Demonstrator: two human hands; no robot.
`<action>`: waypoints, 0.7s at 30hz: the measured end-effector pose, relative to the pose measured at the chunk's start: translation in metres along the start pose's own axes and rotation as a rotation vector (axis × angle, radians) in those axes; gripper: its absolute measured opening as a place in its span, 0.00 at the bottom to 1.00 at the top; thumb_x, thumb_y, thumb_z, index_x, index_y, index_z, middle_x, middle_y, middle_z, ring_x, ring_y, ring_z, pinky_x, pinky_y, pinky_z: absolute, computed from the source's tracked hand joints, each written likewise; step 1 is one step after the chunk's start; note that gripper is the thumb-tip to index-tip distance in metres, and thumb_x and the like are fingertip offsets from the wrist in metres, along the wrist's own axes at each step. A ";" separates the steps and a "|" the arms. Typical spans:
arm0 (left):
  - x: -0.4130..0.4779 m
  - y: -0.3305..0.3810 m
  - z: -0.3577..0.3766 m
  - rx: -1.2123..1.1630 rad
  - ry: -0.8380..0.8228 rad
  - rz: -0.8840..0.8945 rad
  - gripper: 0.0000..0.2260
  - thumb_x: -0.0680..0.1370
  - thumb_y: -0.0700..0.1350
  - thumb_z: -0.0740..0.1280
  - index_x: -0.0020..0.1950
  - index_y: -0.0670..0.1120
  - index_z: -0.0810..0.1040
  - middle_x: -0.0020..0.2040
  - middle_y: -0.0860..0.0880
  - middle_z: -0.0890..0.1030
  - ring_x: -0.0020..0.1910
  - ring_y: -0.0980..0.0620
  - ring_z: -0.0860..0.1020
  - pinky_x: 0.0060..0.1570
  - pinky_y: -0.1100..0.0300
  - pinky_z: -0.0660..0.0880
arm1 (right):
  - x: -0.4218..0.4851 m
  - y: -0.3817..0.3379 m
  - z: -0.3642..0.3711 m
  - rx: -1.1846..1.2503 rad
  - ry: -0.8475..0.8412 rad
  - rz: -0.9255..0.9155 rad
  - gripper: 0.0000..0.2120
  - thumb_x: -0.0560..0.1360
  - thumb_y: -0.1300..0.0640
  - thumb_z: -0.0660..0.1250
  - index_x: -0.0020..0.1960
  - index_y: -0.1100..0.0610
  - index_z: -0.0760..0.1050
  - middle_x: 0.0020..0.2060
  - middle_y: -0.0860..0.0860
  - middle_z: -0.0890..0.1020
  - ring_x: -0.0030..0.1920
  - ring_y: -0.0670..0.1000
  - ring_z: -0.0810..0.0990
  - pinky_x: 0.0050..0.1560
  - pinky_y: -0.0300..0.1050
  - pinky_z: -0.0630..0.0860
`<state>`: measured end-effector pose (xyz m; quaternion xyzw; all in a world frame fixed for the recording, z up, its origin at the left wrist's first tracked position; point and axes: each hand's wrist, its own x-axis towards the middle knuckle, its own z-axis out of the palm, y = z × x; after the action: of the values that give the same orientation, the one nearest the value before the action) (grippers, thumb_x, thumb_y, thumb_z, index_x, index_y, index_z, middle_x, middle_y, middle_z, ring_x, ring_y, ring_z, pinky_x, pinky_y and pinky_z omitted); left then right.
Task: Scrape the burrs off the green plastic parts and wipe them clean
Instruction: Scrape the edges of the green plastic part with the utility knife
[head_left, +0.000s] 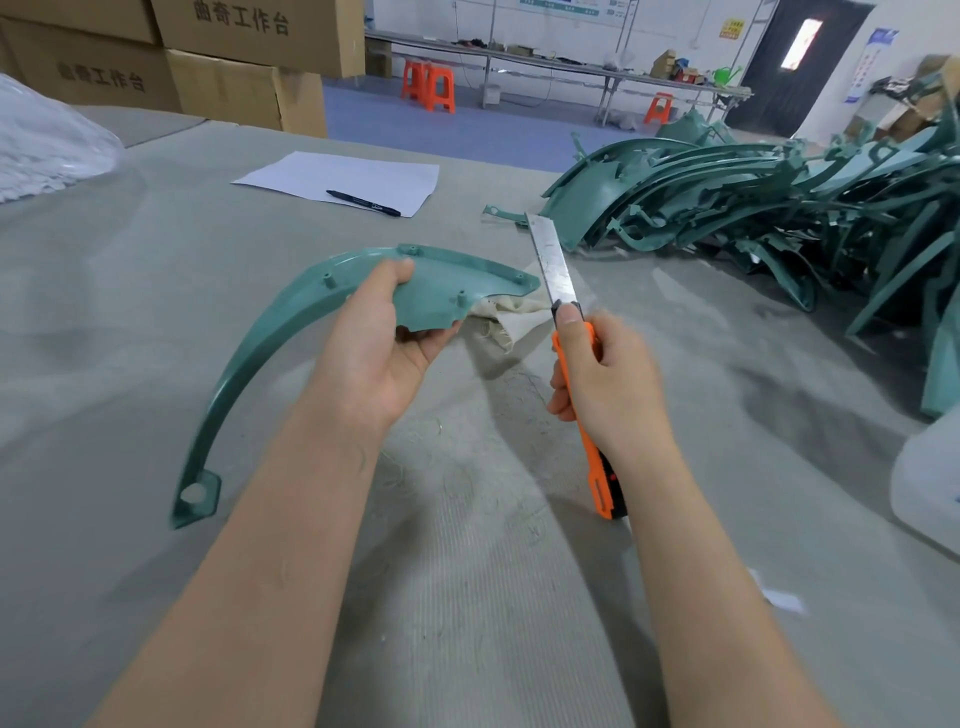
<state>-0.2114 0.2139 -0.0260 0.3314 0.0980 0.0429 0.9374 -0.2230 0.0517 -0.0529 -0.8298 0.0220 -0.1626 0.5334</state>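
Grey felt-like cloth covers the work table (156, 322), which stretches under both forearms toward a workshop floor with orange stools (428, 85) and long benches at the back.

Above the table, the left hand (382, 348) grips a curved green plastic part (291, 322) at its wide end: the thumb lies on the upper face and the fingers curl under the lower edge. From that grip the part's narrow arm sweeps away to the left and down toward the person, ending in a tab with 1 round hole. The wide end's tip points right, toward the other hand.

Just right of the left hand, the right hand (605, 384) is wrapped round the orange handle of a utility knife (587, 395), the thumb pressed along the top near the blade base. The long steel blade (553, 260) is extended up and away from the hand, its edge just beside the part's right tip; whether they touch cannot be told.

A beige rag (511, 319) lies on the table between the 2 hands, partly under the part.

Beyond the right hand, a heap of green parts (753, 208) is stacked. Beyond the left hand lie a white paper sheet (343, 179) with a black marker (363, 202) on it, and stacked cardboard boxes (228, 67) stand farther off.
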 end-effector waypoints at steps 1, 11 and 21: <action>-0.001 0.000 0.001 0.002 -0.001 0.004 0.02 0.78 0.38 0.65 0.46 0.41 0.75 0.31 0.48 0.83 0.33 0.53 0.83 0.34 0.60 0.80 | 0.000 0.000 0.000 0.005 0.003 0.005 0.22 0.81 0.45 0.58 0.45 0.66 0.70 0.31 0.54 0.76 0.24 0.46 0.76 0.25 0.38 0.74; -0.006 -0.002 0.004 0.259 -0.070 0.079 0.02 0.79 0.42 0.64 0.47 0.45 0.76 0.34 0.51 0.82 0.31 0.56 0.81 0.29 0.62 0.76 | -0.002 -0.010 -0.010 0.240 0.051 0.012 0.05 0.76 0.55 0.70 0.48 0.57 0.78 0.33 0.53 0.80 0.26 0.45 0.74 0.28 0.37 0.74; -0.008 -0.003 0.005 0.272 -0.131 0.045 0.03 0.78 0.40 0.64 0.47 0.46 0.77 0.34 0.52 0.83 0.32 0.57 0.81 0.31 0.62 0.77 | -0.003 -0.012 -0.013 0.220 -0.032 -0.063 0.01 0.75 0.62 0.69 0.45 0.59 0.78 0.28 0.51 0.78 0.25 0.47 0.72 0.28 0.38 0.73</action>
<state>-0.2184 0.2074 -0.0229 0.4595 0.0341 0.0283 0.8871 -0.2317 0.0457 -0.0382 -0.7691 -0.0304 -0.1672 0.6162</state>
